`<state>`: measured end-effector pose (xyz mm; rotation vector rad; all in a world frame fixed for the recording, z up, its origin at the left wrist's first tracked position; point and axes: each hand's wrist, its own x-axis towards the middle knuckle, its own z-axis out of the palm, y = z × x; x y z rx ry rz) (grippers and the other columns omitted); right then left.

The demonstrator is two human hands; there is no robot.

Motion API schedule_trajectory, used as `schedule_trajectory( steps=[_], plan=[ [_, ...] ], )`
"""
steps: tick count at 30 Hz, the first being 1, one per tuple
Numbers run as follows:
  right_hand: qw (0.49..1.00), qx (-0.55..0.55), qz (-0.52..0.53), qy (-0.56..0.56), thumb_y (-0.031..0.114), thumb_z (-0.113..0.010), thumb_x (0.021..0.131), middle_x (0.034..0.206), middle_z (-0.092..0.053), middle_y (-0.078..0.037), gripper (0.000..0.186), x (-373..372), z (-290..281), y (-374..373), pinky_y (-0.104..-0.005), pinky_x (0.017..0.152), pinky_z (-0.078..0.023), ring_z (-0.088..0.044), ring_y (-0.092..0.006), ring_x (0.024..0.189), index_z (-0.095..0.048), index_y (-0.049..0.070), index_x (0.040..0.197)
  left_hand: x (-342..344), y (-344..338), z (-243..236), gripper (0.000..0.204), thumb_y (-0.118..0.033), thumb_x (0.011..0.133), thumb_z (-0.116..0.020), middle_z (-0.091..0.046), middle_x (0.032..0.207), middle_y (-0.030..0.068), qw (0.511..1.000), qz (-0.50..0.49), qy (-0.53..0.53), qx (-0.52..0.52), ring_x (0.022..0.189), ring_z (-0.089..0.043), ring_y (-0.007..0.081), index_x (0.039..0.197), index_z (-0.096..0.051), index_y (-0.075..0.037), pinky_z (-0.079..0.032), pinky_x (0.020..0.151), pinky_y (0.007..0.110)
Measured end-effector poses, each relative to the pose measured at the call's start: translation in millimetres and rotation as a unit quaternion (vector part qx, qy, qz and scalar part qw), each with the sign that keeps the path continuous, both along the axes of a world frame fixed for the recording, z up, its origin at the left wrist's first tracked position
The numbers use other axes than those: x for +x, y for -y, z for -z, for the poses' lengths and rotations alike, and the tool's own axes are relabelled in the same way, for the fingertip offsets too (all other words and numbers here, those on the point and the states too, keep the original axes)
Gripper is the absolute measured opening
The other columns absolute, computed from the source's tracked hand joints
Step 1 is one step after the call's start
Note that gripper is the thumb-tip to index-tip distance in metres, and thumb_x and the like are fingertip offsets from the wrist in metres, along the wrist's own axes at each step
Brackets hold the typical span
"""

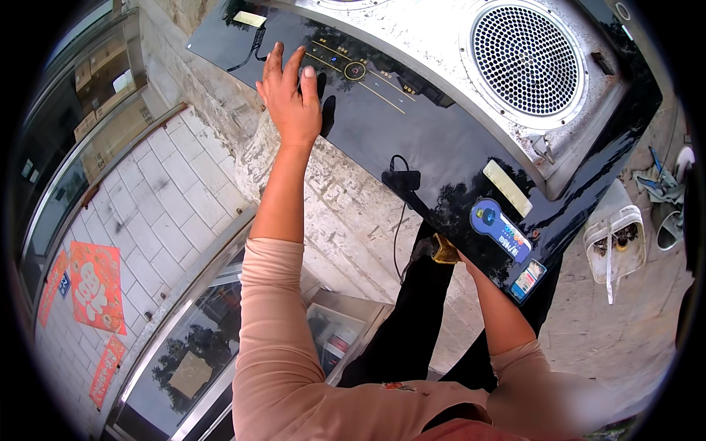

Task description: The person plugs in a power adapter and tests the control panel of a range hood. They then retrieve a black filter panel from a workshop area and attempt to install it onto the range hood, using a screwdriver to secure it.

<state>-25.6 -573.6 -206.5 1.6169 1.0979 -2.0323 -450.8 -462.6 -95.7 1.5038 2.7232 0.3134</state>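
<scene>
My left hand (292, 99) has its fingers spread on or just over the black glass front of an appliance (434, 140), left of a control area with gold markings (354, 70). The appliance has a metal middle with a round perforated grille (526, 59), a blue label (500, 228) and a pale strip (507, 187). My right hand (465, 261) is mostly hidden beneath the panel's lower edge, beside a yellow and grey item (443, 251) that I cannot make out clearly. A black plug (401, 179) with a cord lies against the glass edge.
A stained concrete ledge (331, 198) runs under the appliance. At the left are a tiled wall (169, 198) with red paper decorations (95, 287) and windows. A white bucket (614, 261) and a pile of cloths (658, 191) sit at the right. My legs show below the panel.
</scene>
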Motion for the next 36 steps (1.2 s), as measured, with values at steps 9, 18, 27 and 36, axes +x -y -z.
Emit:
schedule_trajectory(
  steps=[9, 18, 27, 36],
  plan=[
    [1.000, 0.027, -0.001, 0.004, 0.032, -0.069, 0.086, 0.121, -0.057, -0.009, 0.047, -4, -1, -2, -0.0348, 0.098, -0.039, -0.051, -0.0214, 0.113, -0.057, 0.005, 0.122, -1, -1, 0, 0.030, -0.028, 0.094, -0.053, -0.054, 0.134, 0.0105, 1.000, 0.013, -0.025, -0.008, 0.128, -0.045, 0.0297, 0.117, -0.065, -0.013, -0.028, 0.107, 0.043],
    [0.999, 0.039, -0.009, 0.010, 0.032, -0.070, 0.086, 0.119, -0.057, -0.008, 0.046, -3, -1, -2, -0.0345, 0.098, -0.039, -0.052, -0.0207, 0.111, -0.058, 0.005, 0.121, -2, 1, 3, 0.028, -0.025, 0.094, -0.054, -0.056, 0.131, 0.0110, 0.999, 0.016, -0.031, -0.015, 0.126, -0.046, 0.0294, 0.115, -0.066, -0.012, -0.030, 0.105, 0.042],
    [1.000, 0.024, -0.011, 0.002, 0.032, -0.070, 0.086, 0.118, -0.058, -0.007, 0.045, -2, -4, -1, -0.0342, 0.097, -0.040, -0.052, -0.0201, 0.110, -0.058, 0.005, 0.120, 3, -6, 1, 0.037, -0.035, 0.098, -0.045, -0.045, 0.144, 0.0112, 0.988, -0.011, -0.077, -0.132, 0.135, -0.037, 0.0307, 0.127, -0.060, -0.019, -0.027, 0.109, 0.049],
    [1.000, 0.010, -0.008, -0.002, 0.032, -0.070, 0.086, 0.116, -0.059, -0.007, 0.044, -1, -3, -4, -0.0339, 0.096, -0.040, -0.053, -0.0195, 0.109, -0.059, 0.005, 0.119, 6, -15, 1, 0.049, -0.051, 0.097, -0.040, -0.026, 0.156, 0.0073, 0.940, -0.073, -0.121, -0.311, 0.144, -0.022, 0.0290, 0.141, -0.045, -0.031, -0.016, 0.111, 0.063]
  ],
)
